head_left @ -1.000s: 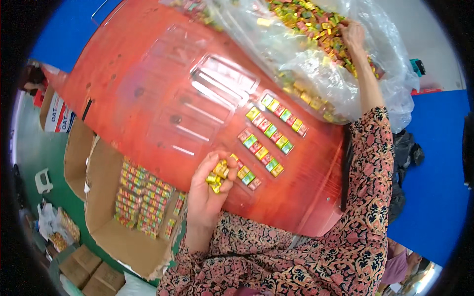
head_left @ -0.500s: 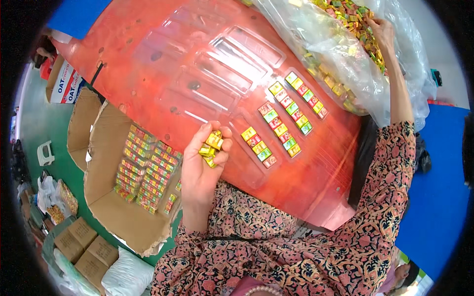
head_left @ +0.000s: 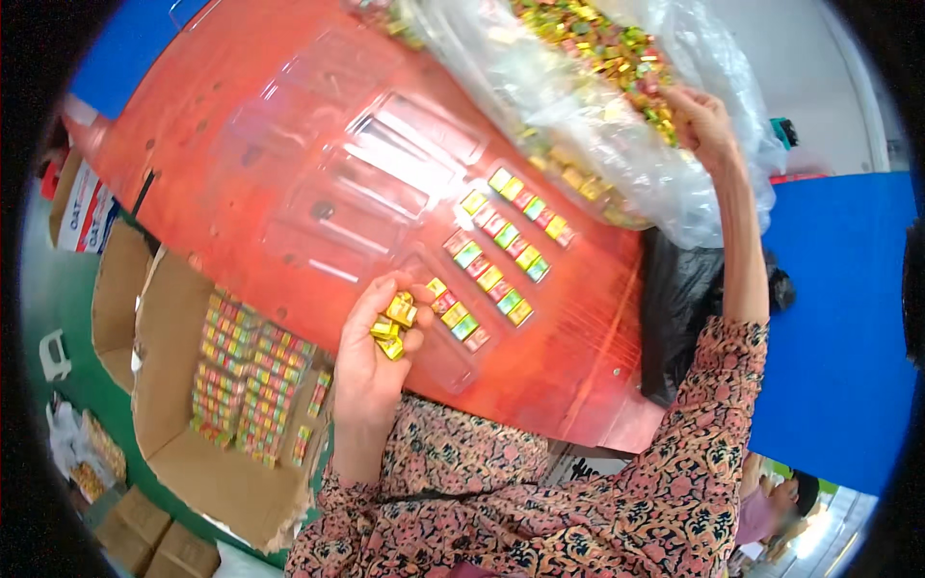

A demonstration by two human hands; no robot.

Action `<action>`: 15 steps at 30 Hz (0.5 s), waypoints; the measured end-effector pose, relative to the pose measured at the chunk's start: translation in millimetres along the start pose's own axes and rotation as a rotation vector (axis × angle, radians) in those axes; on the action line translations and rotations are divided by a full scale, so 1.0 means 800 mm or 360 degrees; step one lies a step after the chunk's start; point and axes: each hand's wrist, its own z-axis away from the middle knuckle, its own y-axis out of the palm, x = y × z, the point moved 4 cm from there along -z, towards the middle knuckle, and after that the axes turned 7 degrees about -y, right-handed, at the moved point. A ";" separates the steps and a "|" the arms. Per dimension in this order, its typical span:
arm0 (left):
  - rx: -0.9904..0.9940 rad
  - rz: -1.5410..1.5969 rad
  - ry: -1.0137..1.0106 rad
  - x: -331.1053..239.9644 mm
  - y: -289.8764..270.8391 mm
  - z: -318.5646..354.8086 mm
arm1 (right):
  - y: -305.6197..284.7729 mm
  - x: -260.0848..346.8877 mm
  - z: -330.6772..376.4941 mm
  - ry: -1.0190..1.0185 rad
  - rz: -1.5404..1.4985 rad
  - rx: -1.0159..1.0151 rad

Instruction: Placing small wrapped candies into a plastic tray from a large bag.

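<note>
My left hand (head_left: 371,352) is raised over the near edge of the red table, its fingers curled around several small yellow wrapped candies (head_left: 390,328). My right hand (head_left: 708,120) reaches to the far right, into a big clear plastic bag (head_left: 578,106) of loose candies (head_left: 597,43). Its fingers are drawn together at the edge of the pile; what they pinch, if anything, cannot be made out. Between the hands lies a clear plastic tray (head_left: 385,183) with long slots. Several slots on its right hold rows of red, green and yellow candies (head_left: 496,252).
A cardboard box (head_left: 173,318) at the left holds filled candy trays (head_left: 241,385). The red table (head_left: 568,376) spreads under the tray. A black plastic bag (head_left: 670,318) hangs at its right edge, beside a blue surface (head_left: 829,337). Brown cartons (head_left: 135,525) stand lower left.
The whole view has shifted, so table and tray appear farther left and lower. My left hand still holds the yellow candies. My right hand stays at the candy pile, a little nearer me.
</note>
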 end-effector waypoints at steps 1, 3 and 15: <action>-0.0171 -0.0078 -0.0004 0.001 -0.003 0.000 | 0.003 0.005 0.007 0.0055 -0.0097 0.0087; 0.0017 -0.0075 -0.0073 0.008 0.009 -0.006 | 0.005 0.025 0.027 0.0134 -0.0254 0.0285; 0.0451 -0.0168 -0.0179 0.030 0.089 -0.019 | 0.144 0.105 0.136 0.0495 -0.0210 0.1074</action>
